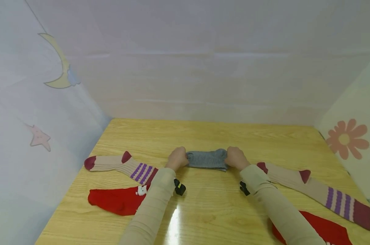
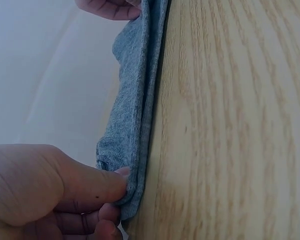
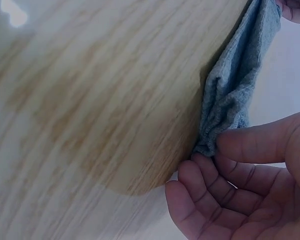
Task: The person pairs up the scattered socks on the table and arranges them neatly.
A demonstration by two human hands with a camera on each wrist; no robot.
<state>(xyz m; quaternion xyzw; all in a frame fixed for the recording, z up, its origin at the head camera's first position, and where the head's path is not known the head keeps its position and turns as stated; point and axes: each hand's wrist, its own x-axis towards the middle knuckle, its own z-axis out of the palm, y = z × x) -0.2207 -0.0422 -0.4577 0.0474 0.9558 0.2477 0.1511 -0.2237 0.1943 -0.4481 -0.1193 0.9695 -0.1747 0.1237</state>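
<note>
A grey sock, folded into layers, stretches between my two hands over the middle of the table. Its left end is pinched by my left hand, with the thumb on top in the left wrist view, where the sock shows its stacked edges. My right hand grips the other end. In the right wrist view the thumb and fingertips of that hand pinch a bunched, wrinkled corner of the sock. Whether it is a single sock or a pair, I cannot tell.
Left lie a beige sock with purple stripes and a red sock, partly behind my left sleeve. Right lie another beige striped sock and a red one, partly under my right forearm. Fabric walls border the wooden table.
</note>
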